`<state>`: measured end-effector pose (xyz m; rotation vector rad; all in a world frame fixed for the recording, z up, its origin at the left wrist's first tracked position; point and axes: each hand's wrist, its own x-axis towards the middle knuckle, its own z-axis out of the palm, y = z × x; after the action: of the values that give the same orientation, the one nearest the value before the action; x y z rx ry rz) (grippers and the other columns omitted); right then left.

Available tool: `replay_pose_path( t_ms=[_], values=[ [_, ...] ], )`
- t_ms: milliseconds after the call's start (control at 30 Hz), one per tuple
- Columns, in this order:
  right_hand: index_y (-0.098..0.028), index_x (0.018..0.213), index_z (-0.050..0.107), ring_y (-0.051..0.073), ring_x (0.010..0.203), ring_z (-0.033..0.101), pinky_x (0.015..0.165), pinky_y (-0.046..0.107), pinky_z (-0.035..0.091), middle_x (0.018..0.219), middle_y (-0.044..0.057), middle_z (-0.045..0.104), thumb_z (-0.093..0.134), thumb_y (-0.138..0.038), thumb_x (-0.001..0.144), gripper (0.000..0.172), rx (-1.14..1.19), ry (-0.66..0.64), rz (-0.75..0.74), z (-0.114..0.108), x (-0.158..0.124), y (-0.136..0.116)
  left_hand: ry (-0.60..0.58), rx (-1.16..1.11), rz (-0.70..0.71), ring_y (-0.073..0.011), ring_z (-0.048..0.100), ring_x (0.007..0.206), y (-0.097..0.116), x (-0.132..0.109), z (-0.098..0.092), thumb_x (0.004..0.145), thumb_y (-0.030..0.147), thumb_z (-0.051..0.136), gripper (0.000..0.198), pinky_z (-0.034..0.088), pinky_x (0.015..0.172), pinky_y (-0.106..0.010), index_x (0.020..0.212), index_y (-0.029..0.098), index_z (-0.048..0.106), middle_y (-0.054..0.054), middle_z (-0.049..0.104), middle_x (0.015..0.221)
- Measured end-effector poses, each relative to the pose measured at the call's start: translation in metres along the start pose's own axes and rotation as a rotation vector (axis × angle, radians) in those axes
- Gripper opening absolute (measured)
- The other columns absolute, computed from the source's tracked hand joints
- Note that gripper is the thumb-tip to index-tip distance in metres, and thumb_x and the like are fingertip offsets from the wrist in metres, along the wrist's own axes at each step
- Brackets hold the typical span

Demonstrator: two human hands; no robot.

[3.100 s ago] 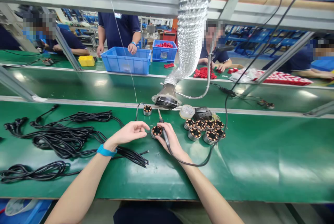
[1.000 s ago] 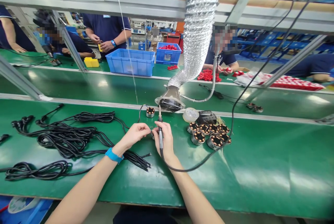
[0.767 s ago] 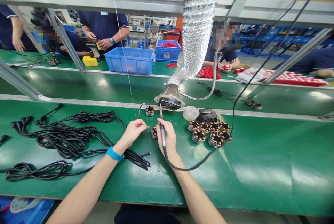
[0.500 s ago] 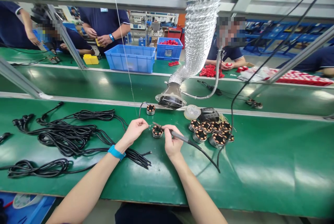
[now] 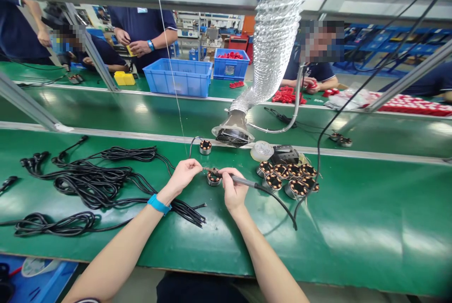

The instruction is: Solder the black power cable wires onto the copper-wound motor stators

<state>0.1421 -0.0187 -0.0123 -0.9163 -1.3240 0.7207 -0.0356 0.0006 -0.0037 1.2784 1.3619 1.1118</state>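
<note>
My right hand [image 5: 233, 190] grips a soldering iron [image 5: 243, 181] laid nearly flat, its tip pointing left over a small copper-wound stator [image 5: 213, 178] on the green bench. My left hand [image 5: 183, 175] is pinched on a thin solder wire [image 5: 169, 62] that comes down from overhead, its end held close to the iron's tip above the stator. A blue band is on my left wrist. The iron's black cord [image 5: 282, 206] loops away to the right.
Several more stators [image 5: 287, 176] cluster to the right, one stator [image 5: 205, 147] stands behind. Black cables [image 5: 95, 180] lie in heaps on the left. A foil fume duct [image 5: 268, 53] ends in a hood [image 5: 233, 133] just beyond. Other people work across the conveyor by blue bins [image 5: 180, 77].
The soldering iron has swung from upright to nearly flat, its tip now pointing left at the stator. My left hand has stayed pinched on the solder wire.
</note>
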Motion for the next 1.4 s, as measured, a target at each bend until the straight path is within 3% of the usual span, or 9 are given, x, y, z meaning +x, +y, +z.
replay_pose_path(
  t_ms=[233,733,1000,1100,1167,1267,1400],
  values=[
    [-0.017,0.079,0.067,0.008,0.040,0.039,0.039,0.022,0.028,0.054,-0.004,0.051,0.058,-0.033,0.088,0.020,0.208,0.146,0.107,0.001,0.005,-0.004,-0.004,-0.008,0.014,-0.0128,0.046,0.060,-0.003,0.001,0.000,0.072,0.032,0.063,0.017,0.031,0.059,-0.025,0.069,0.015,0.065,0.001,0.058,0.063],
    [-0.017,0.076,0.067,0.008,0.040,0.039,0.038,0.021,0.027,0.053,-0.004,0.050,0.057,-0.033,0.086,0.022,0.159,0.153,0.096,0.002,0.007,-0.009,0.004,0.017,0.008,-0.0124,0.045,0.058,-0.003,0.001,0.000,0.073,0.034,0.063,0.019,0.031,0.057,-0.025,0.071,0.016,0.065,0.000,0.059,0.063],
    [-0.018,0.081,0.066,0.009,0.042,0.042,0.040,0.022,0.032,0.054,-0.004,0.049,0.057,-0.035,0.090,0.021,0.153,0.109,0.110,0.002,0.004,-0.004,0.004,0.005,0.005,-0.0125,0.048,0.060,-0.001,0.000,0.000,0.073,0.032,0.063,0.018,0.034,0.059,-0.024,0.071,0.015,0.066,0.000,0.061,0.065],
    [-0.019,0.089,0.067,0.012,0.052,0.053,0.049,0.024,0.044,0.062,-0.002,0.055,0.055,-0.032,0.092,0.018,0.049,0.036,0.081,0.003,0.005,-0.006,-0.006,0.019,-0.016,-0.0117,0.046,0.058,0.001,-0.002,0.000,0.074,0.032,0.063,0.017,0.033,0.058,-0.024,0.070,0.015,0.065,0.001,0.058,0.062],
    [-0.020,0.098,0.068,0.015,0.068,0.061,0.065,0.028,0.052,0.077,0.002,0.063,0.055,-0.029,0.093,0.016,-0.071,-0.043,0.009,0.005,0.007,-0.008,-0.028,0.027,-0.003,-0.0122,0.047,0.060,0.004,-0.004,0.000,0.075,0.032,0.063,0.018,0.034,0.059,-0.024,0.070,0.015,0.064,0.001,0.058,0.062],
    [-0.023,0.114,0.065,0.017,0.088,0.064,0.084,0.031,0.053,0.098,0.005,0.063,0.056,-0.021,0.092,0.024,-0.176,-0.177,-0.095,0.010,0.011,-0.007,-0.079,0.045,0.060,-0.0143,0.052,0.066,0.008,-0.007,-0.001,0.077,0.034,0.064,0.021,0.039,0.064,-0.025,0.070,0.014,0.064,-0.001,0.061,0.067],
    [-0.026,0.125,0.059,0.016,0.091,0.063,0.088,0.032,0.053,0.106,0.005,0.057,0.053,-0.015,0.091,0.036,-0.188,-0.277,-0.155,0.016,0.014,0.000,-0.129,0.135,0.129,-0.0159,0.055,0.066,0.014,-0.011,-0.001,0.082,0.036,0.061,0.024,0.041,0.063,-0.026,0.074,0.014,0.065,-0.003,0.064,0.070]
  ],
)
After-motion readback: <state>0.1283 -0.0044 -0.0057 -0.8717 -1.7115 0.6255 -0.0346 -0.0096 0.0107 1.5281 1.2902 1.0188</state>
